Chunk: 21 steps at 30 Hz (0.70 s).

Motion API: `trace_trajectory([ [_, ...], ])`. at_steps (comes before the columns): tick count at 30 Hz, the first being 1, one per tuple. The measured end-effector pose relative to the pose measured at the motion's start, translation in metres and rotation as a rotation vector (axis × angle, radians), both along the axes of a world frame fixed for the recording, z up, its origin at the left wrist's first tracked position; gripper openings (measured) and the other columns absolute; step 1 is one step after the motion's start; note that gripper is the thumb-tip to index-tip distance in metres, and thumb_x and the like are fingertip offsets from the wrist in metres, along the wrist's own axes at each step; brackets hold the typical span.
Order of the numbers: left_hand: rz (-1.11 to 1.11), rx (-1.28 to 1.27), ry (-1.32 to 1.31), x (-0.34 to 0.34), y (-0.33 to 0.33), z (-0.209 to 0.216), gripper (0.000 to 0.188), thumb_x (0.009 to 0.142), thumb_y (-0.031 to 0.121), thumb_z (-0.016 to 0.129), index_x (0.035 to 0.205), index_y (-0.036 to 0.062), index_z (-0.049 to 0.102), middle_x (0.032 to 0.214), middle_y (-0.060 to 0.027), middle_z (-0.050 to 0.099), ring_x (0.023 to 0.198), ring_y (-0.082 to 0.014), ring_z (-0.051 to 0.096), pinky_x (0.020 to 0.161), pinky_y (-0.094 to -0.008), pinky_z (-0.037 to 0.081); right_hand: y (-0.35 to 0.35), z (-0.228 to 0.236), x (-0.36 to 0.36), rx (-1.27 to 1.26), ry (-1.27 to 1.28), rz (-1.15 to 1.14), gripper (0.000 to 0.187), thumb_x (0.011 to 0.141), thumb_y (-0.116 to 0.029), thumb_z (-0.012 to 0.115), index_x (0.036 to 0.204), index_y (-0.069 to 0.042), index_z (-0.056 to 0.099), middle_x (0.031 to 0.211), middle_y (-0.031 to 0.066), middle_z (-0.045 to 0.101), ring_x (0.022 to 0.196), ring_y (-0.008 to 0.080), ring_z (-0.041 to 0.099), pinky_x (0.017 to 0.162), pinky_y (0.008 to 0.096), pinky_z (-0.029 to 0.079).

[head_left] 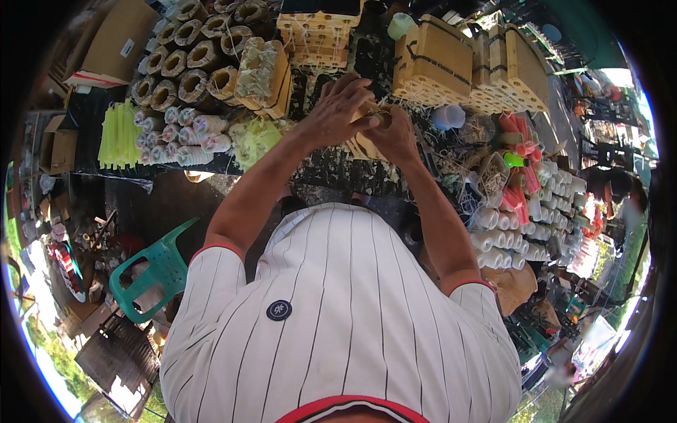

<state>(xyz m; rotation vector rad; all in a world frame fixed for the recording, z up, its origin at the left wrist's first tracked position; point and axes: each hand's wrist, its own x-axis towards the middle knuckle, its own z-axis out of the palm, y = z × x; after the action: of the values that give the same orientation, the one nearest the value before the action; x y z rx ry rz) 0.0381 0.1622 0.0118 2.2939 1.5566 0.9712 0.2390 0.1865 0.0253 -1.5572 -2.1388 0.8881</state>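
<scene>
My left hand (340, 113) reaches over the dark, scrap-strewn worktable (331, 166), its fingers bent and its thumb pointing toward the other hand. Close beside it, my right hand (393, 132) is closed, with thumb and fingers pinched together. Whatever lies between the fingertips is too small and covered to make out. Under and between both hands shows part of a pale wooden block (362, 146), mostly hidden by them. Just left of my left wrist sits a wad of pale yellow-green shreds (257, 141).
Hollow brown tubes (189, 60), white wrapped rolls (190, 134) and yellow-green sticks (118, 134) fill the left side. Strapped wooden blocks with holes (434, 60) stand far right. A pale cup (448, 117) and white spools (504, 240) lie right. A green plastic chair (151, 271) stands left.
</scene>
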Motion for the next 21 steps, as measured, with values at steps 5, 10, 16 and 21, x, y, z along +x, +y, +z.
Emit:
trace_trajectory([
  [5,-0.249,-0.084,0.354,-0.021,0.017,0.018,0.086,0.073,0.037,0.093,0.147,0.0131,0.057,0.148,-0.0107,0.056,0.143,-0.0334,0.047,0.122,-0.0532,0.035,0.014,-0.022,0.039,-0.258,0.661,-0.402,0.033,0.101,-0.030,0.074,0.093,0.002,0.073,0.064,0.0029,0.059,0.062,0.0122,0.053,0.059,0.0318,0.044],
  [10,-0.386,-0.143,0.663,-0.006,0.021,0.015,0.064,0.078,0.024,0.088,0.136,0.0101,0.065,0.124,-0.0082,0.067,0.122,-0.0281,0.060,0.117,-0.0465,0.040,0.062,-0.022,0.089,-0.237,0.378,-0.624,0.042,0.101,-0.040,0.073,0.099,0.002,0.073,0.073,0.0090,0.067,0.068,0.0197,0.061,0.062,0.0362,0.046],
  [16,-0.321,-0.319,0.518,-0.004,-0.005,0.025,0.047,0.074,0.013,0.088,0.116,0.0092,0.069,0.105,-0.0093,0.074,0.104,-0.0311,0.071,0.094,-0.0455,0.055,0.039,-0.089,0.125,0.062,-0.240,-0.169,0.068,0.089,-0.055,0.078,0.123,0.002,0.065,0.126,0.0234,0.064,0.122,0.0370,0.063,0.103,0.0511,0.050],
  [21,-0.044,-0.439,0.394,0.009,-0.069,0.044,0.049,0.071,0.014,0.089,0.116,0.0094,0.068,0.106,-0.0102,0.074,0.102,-0.0332,0.072,0.087,-0.0467,0.057,-0.043,-0.122,0.142,-0.167,-0.539,-0.307,0.082,0.075,-0.045,0.093,0.133,-0.001,0.055,0.134,0.0227,0.061,0.135,0.0447,0.051,0.104,0.0588,0.047],
])
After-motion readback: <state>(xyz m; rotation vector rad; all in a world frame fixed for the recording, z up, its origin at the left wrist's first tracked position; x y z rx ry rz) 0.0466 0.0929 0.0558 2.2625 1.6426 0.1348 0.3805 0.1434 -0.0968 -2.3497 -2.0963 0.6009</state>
